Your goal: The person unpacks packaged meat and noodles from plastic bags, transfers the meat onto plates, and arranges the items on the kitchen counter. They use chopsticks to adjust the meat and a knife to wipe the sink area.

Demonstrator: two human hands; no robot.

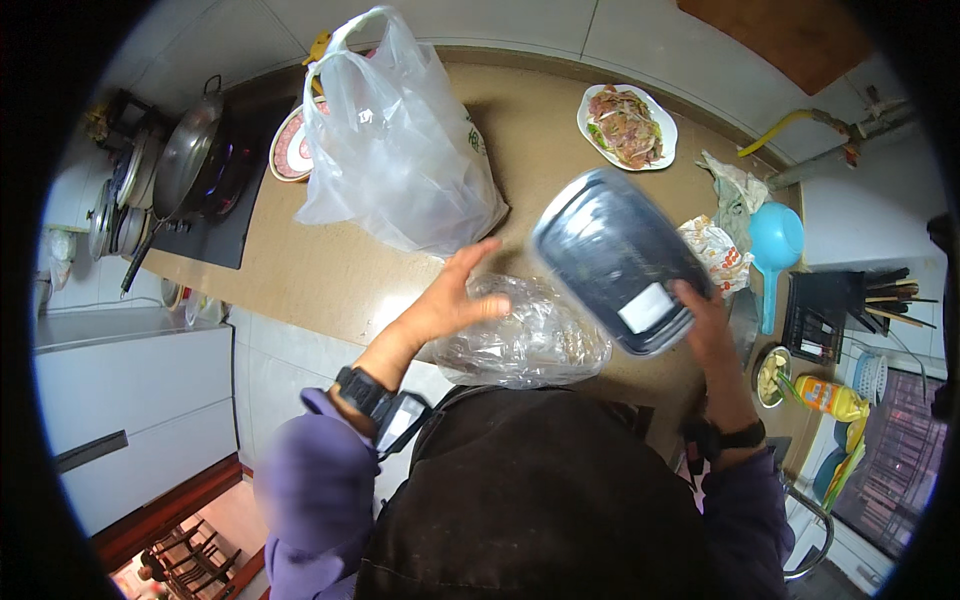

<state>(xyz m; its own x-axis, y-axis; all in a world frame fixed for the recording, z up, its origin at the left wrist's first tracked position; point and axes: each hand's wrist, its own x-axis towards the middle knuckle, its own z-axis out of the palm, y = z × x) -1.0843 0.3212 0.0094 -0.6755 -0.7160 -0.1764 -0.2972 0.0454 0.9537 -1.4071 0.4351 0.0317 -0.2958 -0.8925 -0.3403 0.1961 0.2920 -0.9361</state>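
My right hand (pixel 703 319) grips the lower right end of a dark plastic food tray (pixel 611 251). The tray is tilted, and a white label shows on its face. My left hand (pixel 454 304) holds nothing, its thumb and fingers spread apart. Just below and beside it, a crumpled clear plastic bag (pixel 529 337) lies at the counter's near edge; what is inside cannot be made out. A full white plastic carrier bag (pixel 405 150) stands beyond my left hand, its handles upright.
A white plate of sliced meat (pixel 626 127) sits at the back. To the right are a blue ladle (pixel 772 232), a crumpled printed wrapper (pixel 720 251), a small metal bowl (pixel 772 375) and an oil bottle (pixel 829 397). A wok (pixel 187 165) stands on the left hob.
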